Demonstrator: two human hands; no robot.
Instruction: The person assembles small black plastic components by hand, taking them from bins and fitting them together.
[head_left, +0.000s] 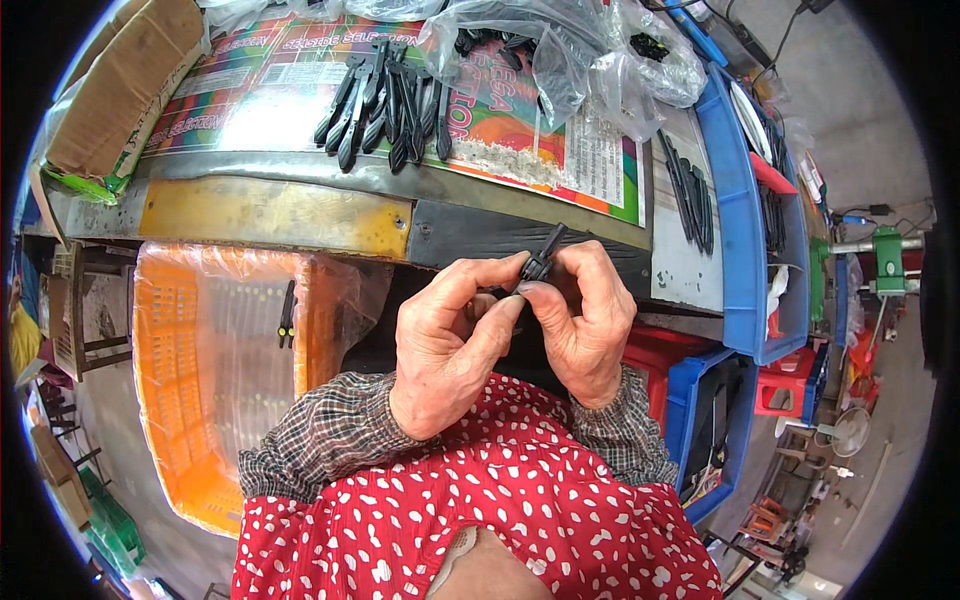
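Both hands meet in front of the bench edge. My left hand pinches a small black plastic piece between thumb and fingertips. From the other side my right hand grips the same piece, thumb and forefinger closed on it. The piece's narrow end points up and to the right; its lower part is hidden by the fingers, and I cannot make out its exact kind. Beyond the hands, a heap of slender black pieces with pointed ends lies on a printed colourful sheet on the bench.
To the left stands an orange crate lined with clear plastic, holding black pieces with yellow tips. A cardboard box sits at the far left. Clear plastic bags cover the back. Blue trays and more black strips are at right.
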